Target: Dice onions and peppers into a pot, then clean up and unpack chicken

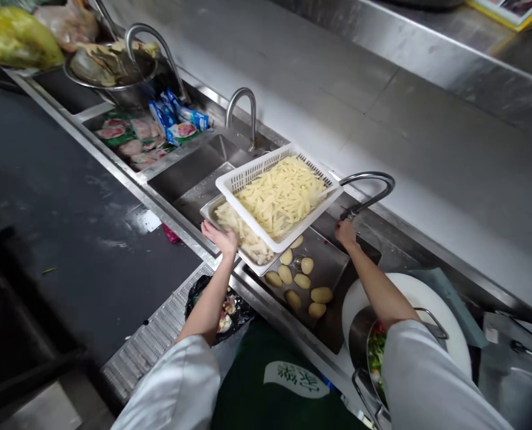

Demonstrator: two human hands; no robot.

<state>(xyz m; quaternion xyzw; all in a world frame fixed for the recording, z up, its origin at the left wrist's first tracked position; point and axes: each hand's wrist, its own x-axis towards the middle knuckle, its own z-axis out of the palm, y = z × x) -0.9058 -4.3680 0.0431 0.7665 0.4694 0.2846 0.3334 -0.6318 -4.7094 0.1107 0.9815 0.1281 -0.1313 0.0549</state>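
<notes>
Fingers, left hand [223,240]: loosely spread along the outer side of the tray [260,272], seemingly to steady it. Right hand [346,232]: curled at the base of the tap [368,175]; whether it grips, cannot tell. Basket [274,243]: slotted, tilted, resting over the tray, its pale strips [279,191] under the spout, likely for rinsing and draining. Potatoes [302,280]: whole, peeled, loose in the sink [326,252] beside.

Pot [359,337] — partly behind sleeve [440,376].
</notes>
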